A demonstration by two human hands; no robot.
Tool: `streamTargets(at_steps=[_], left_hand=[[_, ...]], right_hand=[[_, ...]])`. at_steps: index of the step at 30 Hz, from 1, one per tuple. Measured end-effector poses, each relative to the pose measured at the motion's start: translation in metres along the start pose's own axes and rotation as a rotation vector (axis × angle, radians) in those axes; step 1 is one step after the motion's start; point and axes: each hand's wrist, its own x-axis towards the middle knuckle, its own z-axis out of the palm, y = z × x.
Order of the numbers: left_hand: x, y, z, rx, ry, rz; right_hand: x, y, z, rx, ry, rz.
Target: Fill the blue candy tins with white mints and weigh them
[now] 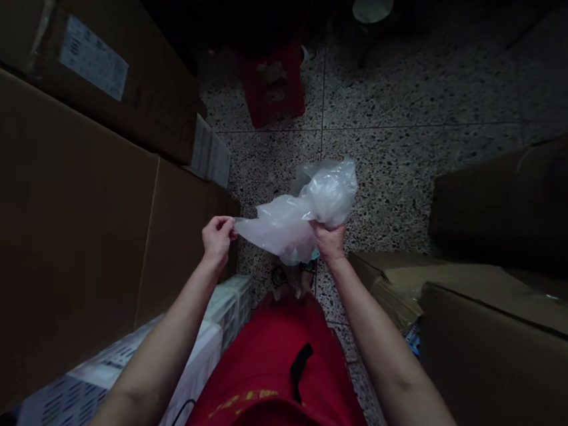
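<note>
A translucent plastic bag is stretched between my two hands above the floor. My left hand pinches its thin left edge, the fingers closed on the film. Farther right, my right hand is wrapped round the gathered part of the bag, with a crumpled bulge of plastic standing up past the fingers. Whether anything lies inside the bag, I cannot tell. Below it show my feet and the red apron that I wear.
Stacked cardboard boxes rise at the left, over white plastic crates. More cardboard boxes stand on the right. Ahead on the speckled floor are a red crate and a round pale-topped object. The far end is dark.
</note>
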Motion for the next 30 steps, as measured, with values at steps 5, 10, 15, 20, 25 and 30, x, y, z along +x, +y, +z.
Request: streamTargets(at_steps=[5, 10, 15, 20, 25, 30], left_hand=[[0.011, -0.005, 0.000, -0.145, 0.044, -0.036], [-0.027, -0.053, 0.005, -0.083, 0.063, -0.175], [-0.056, -0.103, 0.045, 0.125, -0.158, -0.284], [-0.027, -0.115, 0.055, 0.204, -0.230, -0.211], [-0.010, -0.091, 0.003, 0.312, -0.253, -0.070], [-0.015, -0.059, -0.028, 0.497, -0.242, 0.153]], right_hand=[[0.002, -0.001, 0.003, 0.010, 0.012, 0.046], [0.002, -0.001, 0.012, 0.036, 0.045, 0.045], [0.004, 0.000, 0.017, 0.029, 0.031, 0.062], [0.008, 0.000, 0.014, 0.020, 0.013, 0.053], [0.010, -0.003, 0.008, 0.062, 0.021, 0.072], [0.014, -0.006, 0.004, 0.089, -0.003, 0.075]])
